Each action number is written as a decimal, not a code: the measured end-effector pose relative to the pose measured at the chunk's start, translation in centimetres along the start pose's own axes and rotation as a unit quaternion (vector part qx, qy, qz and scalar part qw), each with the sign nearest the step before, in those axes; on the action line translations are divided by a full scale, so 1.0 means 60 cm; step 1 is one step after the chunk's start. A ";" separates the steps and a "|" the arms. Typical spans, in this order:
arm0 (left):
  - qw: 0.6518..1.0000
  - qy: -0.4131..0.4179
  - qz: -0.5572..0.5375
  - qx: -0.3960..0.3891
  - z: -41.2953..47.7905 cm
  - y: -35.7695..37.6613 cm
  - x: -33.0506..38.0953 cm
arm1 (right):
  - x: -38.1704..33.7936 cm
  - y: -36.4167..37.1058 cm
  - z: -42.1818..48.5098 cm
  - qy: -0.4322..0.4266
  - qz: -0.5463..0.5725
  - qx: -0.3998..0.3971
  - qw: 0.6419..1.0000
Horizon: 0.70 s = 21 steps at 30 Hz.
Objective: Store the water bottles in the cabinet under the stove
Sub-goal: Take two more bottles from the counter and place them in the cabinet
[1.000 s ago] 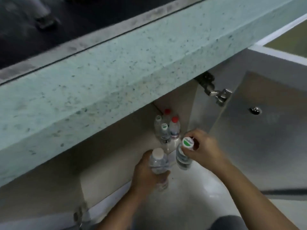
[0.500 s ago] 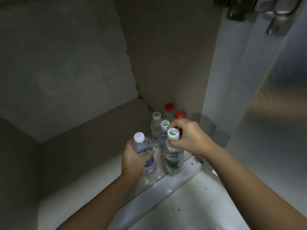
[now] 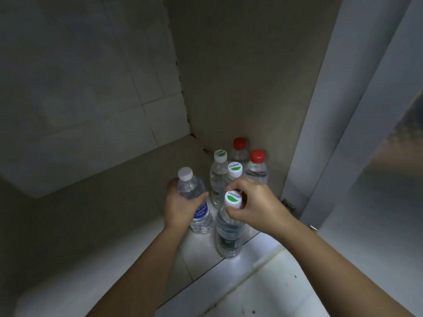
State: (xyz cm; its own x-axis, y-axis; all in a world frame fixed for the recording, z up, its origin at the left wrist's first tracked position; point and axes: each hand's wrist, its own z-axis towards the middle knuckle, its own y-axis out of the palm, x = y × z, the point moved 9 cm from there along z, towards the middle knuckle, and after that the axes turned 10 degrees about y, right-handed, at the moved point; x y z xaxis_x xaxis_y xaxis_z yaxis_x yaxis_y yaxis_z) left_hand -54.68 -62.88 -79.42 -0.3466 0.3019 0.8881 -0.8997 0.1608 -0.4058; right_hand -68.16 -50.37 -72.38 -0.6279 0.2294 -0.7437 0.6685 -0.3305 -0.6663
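Note:
Inside the dim cabinet [image 3: 119, 170], my left hand [image 3: 180, 205] wraps the body of a clear blue-label bottle [image 3: 196, 209] with a plain white cap, standing on the cabinet floor. My right hand [image 3: 254, 207] grips the neck of a green-label bottle [image 3: 229, 236] just under its white and green cap, upright near the front edge. Behind them, in the back right corner, stand two more green-capped bottles [image 3: 218, 177] and two red-capped bottles [image 3: 256, 168].
The cabinet's right side wall [image 3: 251, 76] rises close behind the bottles. A pale door frame post [image 3: 320, 133] stands to the right. The cabinet's front sill [image 3: 256, 264] runs under my right forearm, and the white floor [image 3: 263, 298] lies below it.
The view dropped from the countertop edge into the cabinet. Both hands carried their bottles in and now hold them standing on the cabinet floor in front of the stored group.

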 end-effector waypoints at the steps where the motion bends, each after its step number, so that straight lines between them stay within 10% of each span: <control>1: 1.000 0.004 -0.002 0.000 0.006 0.001 -0.001 | 0.000 -0.002 0.001 0.002 0.004 0.007 1.000; 21: 0.999 0.008 0.014 -0.051 0.058 0.047 -0.002 | 0.005 0.000 -0.002 -0.027 -0.033 0.050 0.998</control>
State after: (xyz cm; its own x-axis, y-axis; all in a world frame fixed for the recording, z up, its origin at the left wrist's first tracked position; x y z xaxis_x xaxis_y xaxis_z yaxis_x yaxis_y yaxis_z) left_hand -58.12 -65.77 -79.95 -0.3669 0.3217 0.8729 -0.8576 0.2465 -0.4513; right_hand -68.27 -50.20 -72.61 -0.6918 0.2058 -0.6921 0.5827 -0.4068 -0.7035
